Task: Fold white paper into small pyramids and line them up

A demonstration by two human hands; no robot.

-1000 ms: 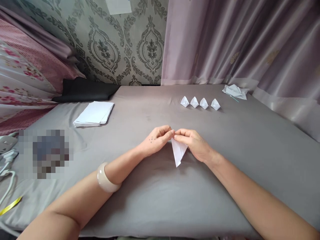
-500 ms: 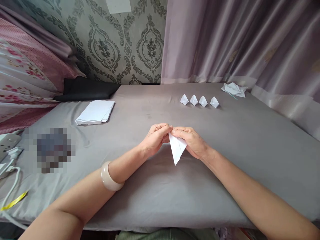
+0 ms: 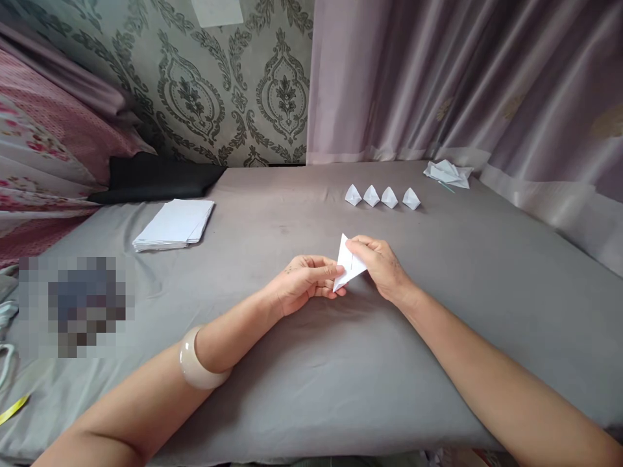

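Note:
A small folded piece of white paper, roughly triangular, is held up between my two hands above the grey cloth. My left hand pinches its lower left edge, thumb in front and fingers behind. At its upper right side, my right hand grips it with the thumb on the face. Farther back, several small folded paper boats stand in a row. A pale bangle is on my left wrist.
A stack of white paper lies at the left, near a black folded cloth. Loose folded papers sit at the back right by the curtain. A yellow strip is at the left edge, and a blurred patch is above it.
The folded paper has been turned, so a point now faces up instead of the long tip hanging down. My left hand has shifted to its lower edge. The view has swung slightly right.

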